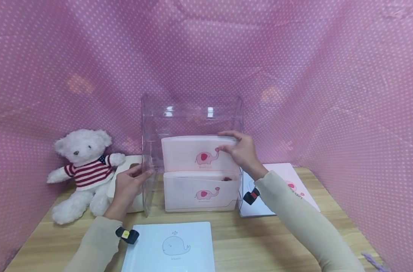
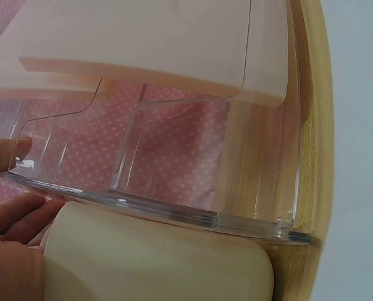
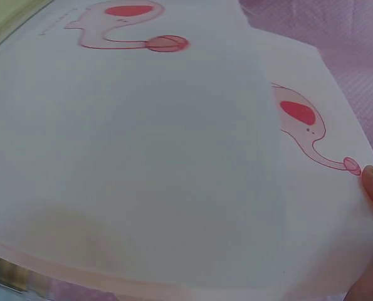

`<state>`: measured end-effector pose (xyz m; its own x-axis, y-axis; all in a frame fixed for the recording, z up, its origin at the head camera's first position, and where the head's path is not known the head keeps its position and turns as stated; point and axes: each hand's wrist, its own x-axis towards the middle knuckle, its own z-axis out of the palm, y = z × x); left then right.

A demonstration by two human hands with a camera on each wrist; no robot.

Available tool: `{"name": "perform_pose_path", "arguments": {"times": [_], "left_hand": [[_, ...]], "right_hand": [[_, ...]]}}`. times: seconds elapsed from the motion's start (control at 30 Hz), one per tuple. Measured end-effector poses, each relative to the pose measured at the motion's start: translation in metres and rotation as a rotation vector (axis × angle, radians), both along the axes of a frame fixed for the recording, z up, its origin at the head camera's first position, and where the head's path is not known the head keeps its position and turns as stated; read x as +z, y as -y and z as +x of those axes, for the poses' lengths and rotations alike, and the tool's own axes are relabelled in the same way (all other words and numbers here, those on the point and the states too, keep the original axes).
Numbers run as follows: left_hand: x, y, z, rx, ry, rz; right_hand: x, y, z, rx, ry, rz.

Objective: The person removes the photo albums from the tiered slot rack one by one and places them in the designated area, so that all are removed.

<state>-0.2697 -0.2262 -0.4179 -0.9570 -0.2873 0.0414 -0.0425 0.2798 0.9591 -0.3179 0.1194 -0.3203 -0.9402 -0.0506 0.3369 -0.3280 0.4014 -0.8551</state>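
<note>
A clear plastic shelf rack (image 1: 146,151) stands upright on the table, holding two white-pink storage bins with elephant prints. My left hand (image 1: 129,187) pinches the rack's left side panel, thumb on the inner face and fingers outside, as the left wrist view shows along the clear panel (image 2: 167,210). With my right hand (image 1: 242,151) I grip the upper bin (image 1: 179,155) at its top right corner, thumb on the front beside the elephant's trunk. Below it sits the lower bin (image 1: 182,194), with something small and brown showing at its rim.
A white teddy bear (image 1: 94,172) in a striped shirt sits at the left, beside a cream box (image 1: 136,202) against the rack. A whale-print white panel (image 1: 189,249) lies in front. More printed panels (image 1: 284,172) lie at the right. Pink dotted cloth (image 1: 206,49) surrounds the table.
</note>
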Motion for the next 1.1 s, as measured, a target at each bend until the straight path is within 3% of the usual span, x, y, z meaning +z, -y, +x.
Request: {"name": "perform_pose_path", "arguments": {"times": [0.4, 1.1], "left_hand": [[0.001, 0.0, 0.002, -0.006, -0.01, -0.005], [0.003, 0.001, 0.002, -0.007, 0.001, -0.001]], "right_hand": [[0.022, -0.009, -0.002, 0.031, 0.024, -0.136], [0.057, -0.03, 0.006, -0.008, -0.028, -0.291]]}}
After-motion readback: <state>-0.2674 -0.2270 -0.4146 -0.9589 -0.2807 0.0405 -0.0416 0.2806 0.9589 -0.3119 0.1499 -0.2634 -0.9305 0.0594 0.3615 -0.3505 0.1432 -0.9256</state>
